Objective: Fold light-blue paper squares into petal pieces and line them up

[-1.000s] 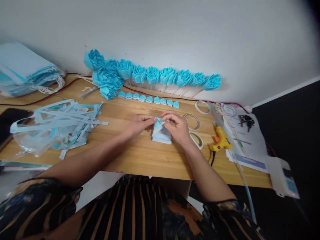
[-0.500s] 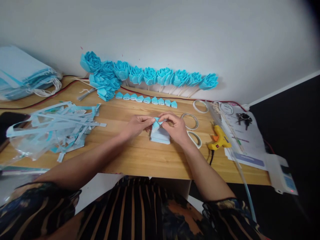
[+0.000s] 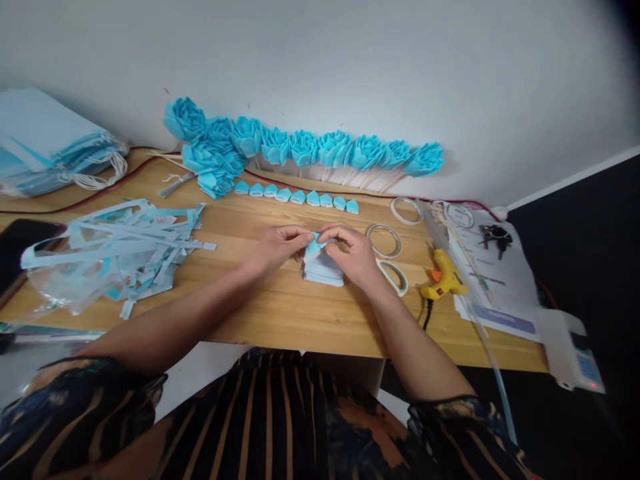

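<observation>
Between my two hands is a small folded blue fabric piece, blue on top with a pale underside. My left hand pinches its left side with thumb and forefinger. On the other side my right hand grips it with fingertips bent over the top edge. Just below lies a stack of pale cut fabric pieces on the wooden table. Beyond my hands runs a row of folded blue petals.
Blue fabric flowers on sticks lean along the wall. Tape rolls and a yellow glue gun lie at the right, by papers and keys. Fabric scraps, a phone and bagged sheets occupy the left.
The view has shifted slightly, so the table's contents sit a little further right. My hands keep hold of the blue piece, and the right fingers have closed further over its top.
</observation>
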`<state>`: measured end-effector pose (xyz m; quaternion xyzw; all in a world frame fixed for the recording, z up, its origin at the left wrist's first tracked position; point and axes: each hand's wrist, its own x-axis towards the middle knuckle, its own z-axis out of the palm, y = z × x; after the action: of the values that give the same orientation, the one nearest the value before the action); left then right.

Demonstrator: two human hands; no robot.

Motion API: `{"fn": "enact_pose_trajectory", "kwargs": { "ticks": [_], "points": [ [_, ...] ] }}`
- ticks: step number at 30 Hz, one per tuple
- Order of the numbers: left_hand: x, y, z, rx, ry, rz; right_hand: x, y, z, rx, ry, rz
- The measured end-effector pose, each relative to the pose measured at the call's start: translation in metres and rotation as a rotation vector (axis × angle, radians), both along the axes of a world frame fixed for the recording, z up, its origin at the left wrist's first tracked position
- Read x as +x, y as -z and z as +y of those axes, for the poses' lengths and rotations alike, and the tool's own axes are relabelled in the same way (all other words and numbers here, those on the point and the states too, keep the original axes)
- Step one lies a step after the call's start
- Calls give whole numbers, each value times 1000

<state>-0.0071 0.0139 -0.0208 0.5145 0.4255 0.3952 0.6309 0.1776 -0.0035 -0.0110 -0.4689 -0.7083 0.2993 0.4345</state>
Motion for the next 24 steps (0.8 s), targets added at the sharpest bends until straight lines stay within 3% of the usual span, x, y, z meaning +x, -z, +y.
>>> {"fn": "enact_pose_trajectory", "kwargs": {
  "ticks": [13, 19, 24],
  "points": [
    [2, -5, -3, 66, -28, -8, -2, 0, -3, -281, -94, 180],
    [2, 0, -2, 71, -15, -9, -2, 3, -1, -245, -7, 185],
    [1, 1, -1, 24, 97, -21, 1, 3, 2, -186, 21, 246]
  ]
}}
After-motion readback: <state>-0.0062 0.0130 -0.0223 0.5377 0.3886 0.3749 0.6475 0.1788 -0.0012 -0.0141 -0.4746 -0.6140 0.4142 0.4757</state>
